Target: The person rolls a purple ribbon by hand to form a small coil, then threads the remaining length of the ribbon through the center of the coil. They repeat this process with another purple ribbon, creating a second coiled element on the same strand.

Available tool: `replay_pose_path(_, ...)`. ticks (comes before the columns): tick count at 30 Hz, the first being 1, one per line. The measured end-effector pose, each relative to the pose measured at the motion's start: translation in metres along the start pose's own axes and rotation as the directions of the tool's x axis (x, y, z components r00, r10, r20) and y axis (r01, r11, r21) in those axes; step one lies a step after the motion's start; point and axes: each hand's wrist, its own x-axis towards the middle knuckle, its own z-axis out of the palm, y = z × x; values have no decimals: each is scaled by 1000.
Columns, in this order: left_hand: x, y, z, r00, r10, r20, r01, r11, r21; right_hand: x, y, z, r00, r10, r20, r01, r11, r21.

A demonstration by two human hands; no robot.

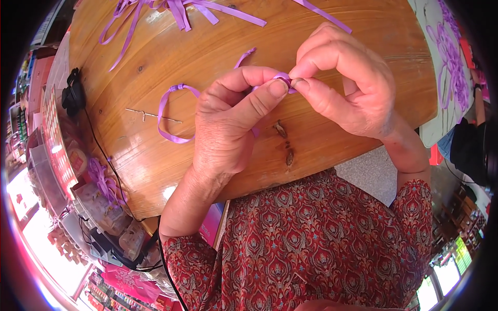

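A narrow purple ribbon [165, 111] runs in a loop beside my left hand [233, 106], with a small knot or coil at the loop's top. Thumb and forefinger of that hand pinch a folded part of the ribbon. My right hand [347, 78] meets it there, its thumb and fingertips closed on the same spot. A small dark bit shows between the fingertips, too small to name. The ribbon's short end sticks up behind the left forefinger. Left of the loop, a thin metal tool with a small crosspiece [143, 114] lies on the table, partly under the ribbon.
More purple ribbons [179, 10] lie at the wooden table's [311, 140] far edge. A black cable [96, 140] runs down the left side from a dark bundle [73, 93]. Clear plastic boxes [101, 207] stand at the left. Purple ribbon bunches [451, 65] rest on a pale surface at right.
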Motion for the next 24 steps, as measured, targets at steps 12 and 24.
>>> replay_pose_path(12, 1, 0, -4, 997, -69, 29, 72, 989, -129, 1, 1, 0, 999, -15, 31, 14, 999, 30)
replay_pose_path(24, 2, -2, -8, 989, -132, 67, 143, 971, -192, 3, 3, 0, 998, -61, 9, 62, 996, -70)
